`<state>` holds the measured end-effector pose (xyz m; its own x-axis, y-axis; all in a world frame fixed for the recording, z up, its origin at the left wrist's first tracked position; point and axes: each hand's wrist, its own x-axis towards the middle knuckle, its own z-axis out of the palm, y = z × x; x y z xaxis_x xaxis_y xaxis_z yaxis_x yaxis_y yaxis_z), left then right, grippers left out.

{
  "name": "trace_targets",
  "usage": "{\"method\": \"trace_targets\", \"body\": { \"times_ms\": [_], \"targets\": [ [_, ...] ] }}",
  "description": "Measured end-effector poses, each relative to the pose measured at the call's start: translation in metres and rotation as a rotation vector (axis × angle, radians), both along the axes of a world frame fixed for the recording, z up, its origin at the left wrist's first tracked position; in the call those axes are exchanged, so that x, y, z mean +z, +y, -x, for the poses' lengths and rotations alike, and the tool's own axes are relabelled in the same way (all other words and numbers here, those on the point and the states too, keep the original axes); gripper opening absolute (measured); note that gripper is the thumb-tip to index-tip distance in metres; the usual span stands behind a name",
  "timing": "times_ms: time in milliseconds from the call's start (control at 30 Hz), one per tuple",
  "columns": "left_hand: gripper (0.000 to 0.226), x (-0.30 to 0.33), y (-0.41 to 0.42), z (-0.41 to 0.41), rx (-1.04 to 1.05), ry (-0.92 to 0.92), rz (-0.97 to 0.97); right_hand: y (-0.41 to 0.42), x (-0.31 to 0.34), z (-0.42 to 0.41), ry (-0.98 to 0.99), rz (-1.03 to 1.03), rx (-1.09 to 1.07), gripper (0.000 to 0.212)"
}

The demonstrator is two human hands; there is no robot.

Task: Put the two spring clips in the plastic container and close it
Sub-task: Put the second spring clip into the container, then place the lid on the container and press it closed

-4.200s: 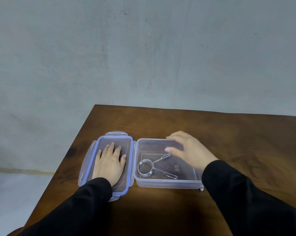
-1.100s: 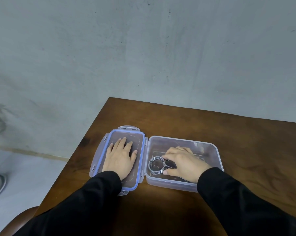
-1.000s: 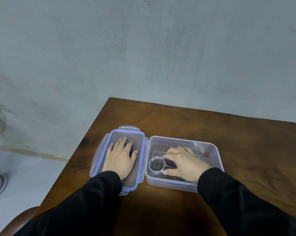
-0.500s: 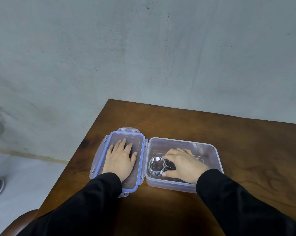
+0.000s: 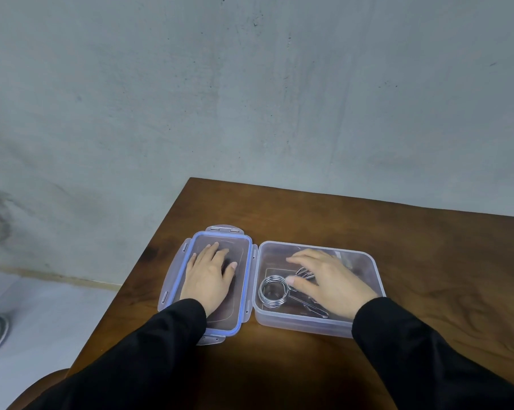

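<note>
Left hand (image 5: 208,275) flat on lid (image 5: 241,291), fingers spread, right hand (image 5: 328,281) loosely open inside plastic container (image 5: 303,324), spring clips (image 5: 275,291) stacked on its floor just beside thumb, wooden table (image 5: 397,232) beyond

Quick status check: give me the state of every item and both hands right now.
Container: open, upright on the table.
Lid: off, lying flat beside the container.
Spring clips: inside the container, stacked.
Left hand: flat on the lid, open.
Right hand: open, over the clips, gripping nothing.
</note>
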<state>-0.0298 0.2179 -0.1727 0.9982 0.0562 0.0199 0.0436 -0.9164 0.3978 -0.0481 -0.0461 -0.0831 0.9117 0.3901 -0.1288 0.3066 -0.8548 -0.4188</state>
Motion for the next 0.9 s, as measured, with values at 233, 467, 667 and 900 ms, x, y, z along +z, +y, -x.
{"method": "trace_targets", "body": {
  "times_ms": [233,467,667,900],
  "targets": [
    [0.033,0.028,0.014,0.071,-0.231,-0.080,-0.096,0.017,0.004,0.032,-0.167,-0.172,-0.021,0.030],
    [0.030,0.004,0.042,0.117,-0.332,-0.044,-0.188,0.038,-0.013,0.053,-0.222,-0.207,0.047,0.026],
    [0.025,-0.001,0.047,0.121,-0.409,-0.219,-0.203,0.047,-0.014,0.062,-0.253,-0.205,0.057,0.026],
    [0.023,0.067,0.051,0.109,-0.072,-0.528,0.007,0.043,0.007,0.066,-0.281,-0.351,-0.117,0.034]
  ]
}}
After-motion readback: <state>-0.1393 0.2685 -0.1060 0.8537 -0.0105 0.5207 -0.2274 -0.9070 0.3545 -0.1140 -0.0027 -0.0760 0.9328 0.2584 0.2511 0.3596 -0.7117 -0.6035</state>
